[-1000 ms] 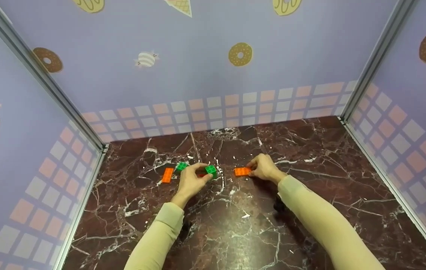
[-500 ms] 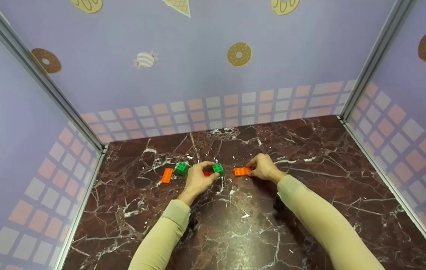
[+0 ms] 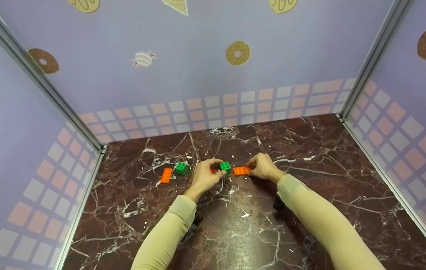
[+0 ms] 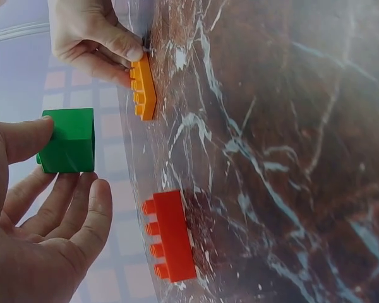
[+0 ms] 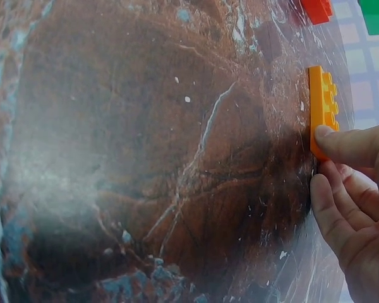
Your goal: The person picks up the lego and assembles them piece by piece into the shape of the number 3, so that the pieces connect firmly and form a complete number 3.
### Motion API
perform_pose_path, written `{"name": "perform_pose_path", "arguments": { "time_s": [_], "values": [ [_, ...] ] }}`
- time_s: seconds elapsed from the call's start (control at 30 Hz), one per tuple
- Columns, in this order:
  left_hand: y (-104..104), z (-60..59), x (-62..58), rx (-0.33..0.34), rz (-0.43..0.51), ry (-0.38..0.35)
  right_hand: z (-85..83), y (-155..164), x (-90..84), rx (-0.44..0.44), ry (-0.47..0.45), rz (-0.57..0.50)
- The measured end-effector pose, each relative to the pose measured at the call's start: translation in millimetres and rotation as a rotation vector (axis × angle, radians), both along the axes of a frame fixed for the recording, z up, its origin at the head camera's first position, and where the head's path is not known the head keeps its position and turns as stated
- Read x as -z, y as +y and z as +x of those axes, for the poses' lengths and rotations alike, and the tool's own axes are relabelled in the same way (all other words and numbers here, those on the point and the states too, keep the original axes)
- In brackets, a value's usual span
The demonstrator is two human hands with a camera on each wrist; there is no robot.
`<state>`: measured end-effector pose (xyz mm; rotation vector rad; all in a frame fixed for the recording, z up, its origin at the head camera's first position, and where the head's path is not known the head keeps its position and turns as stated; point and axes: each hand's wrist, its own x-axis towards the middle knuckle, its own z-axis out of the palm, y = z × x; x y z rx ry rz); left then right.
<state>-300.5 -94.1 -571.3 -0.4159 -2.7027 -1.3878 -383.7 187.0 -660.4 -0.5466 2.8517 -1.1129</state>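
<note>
Two green blocks show: one point(image 3: 181, 168) sits toward the table's left edge beside an orange plate point(image 3: 166, 175); the other point(image 3: 225, 167) is pinched off the marble by the left hand point(image 3: 205, 178), which has carried it rightward, clear of the red brick point(image 4: 170, 235). It now hangs just beside the plate point(image 3: 241, 171) that the right hand point(image 3: 262, 167) pins, fingertips curled on its end, so joining looks near.

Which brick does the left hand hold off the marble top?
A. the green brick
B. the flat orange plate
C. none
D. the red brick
A: the left hand pinches the green brick clear of the marble top, while the red brick lies on it below.
</note>
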Motion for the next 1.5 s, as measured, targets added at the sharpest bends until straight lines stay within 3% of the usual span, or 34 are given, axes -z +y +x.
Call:
{"name": "perform_pose_path", "arguments": {
  "time_s": [0.17,0.4,0.47,0.7,0.77,0.93,1.03,1.2,1.33,1.5],
  "values": [
    [8.0,-1.9,1.5,0.004,0.001,0.015,12.5,-2.6,-17.0,-0.023,0.021,-0.03],
    [17.1,-4.5,1.0,0.01,-0.03,0.02,-0.6,-1.2,3.5,0.008,0.029,-0.019],
    [19.3,-5.1,0.8,0.02,-0.014,0.013,0.5,-1.6,1.7,0.003,0.044,-0.013],
    [27.1,-6.4,0.5,0.044,0.03,-0.026,30.4,-10.6,-45.9,-0.028,0.036,-0.005],
    [29.9,-7.3,1.3,0.045,0.01,-0.021,27.5,-9.3,-40.5,-0.03,0.051,-0.004],
    [37.1,-10.2,1.9,0.054,-0.02,-0.006,4.9,-0.9,-1.4,-0.041,0.094,-0.015],
    [41.5,-11.8,2.3,0.06,-0.024,0.0,-1.1,0.6,9.0,-0.06,0.129,0.003],
    [48.3,-14.4,5.0,0.061,-0.037,0.015,17.6,-3.7,-21.4,-0.098,0.135,0.007],
    [52.1,-16.7,6.8,0.059,-0.059,0.018,34.0,-7.1,-50.6,-0.119,0.059,-0.011],
    [55.8,-19.7,7.0,0.048,-0.051,-0.015,37.7,-6.1,-63.0,-0.093,0.015,-0.031]
  ]
}}
